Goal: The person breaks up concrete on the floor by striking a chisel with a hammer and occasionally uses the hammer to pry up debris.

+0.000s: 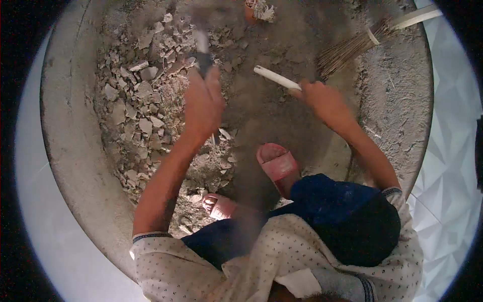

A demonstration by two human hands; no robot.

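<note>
My left hand (204, 103) is wrapped round the dark grip of a hammer (202, 43), whose metal shaft points away from me. The hammer's head is smeared by motion at the top of the view. Loose broken rubble (143, 95) lies beneath and to the left of this hand. In my right hand (324, 100), closed around one end, is a slim white stick (276, 78). It points left and slightly away from me, over the dusty ground.
A twig broom (349, 50) with a pale handle lies at the upper right. Near the top is a small orange pot-like object (254, 11). A curved concrete rim (70, 136) surrounds the ground. My pink sandals (276, 160) stand on the ground below the hands.
</note>
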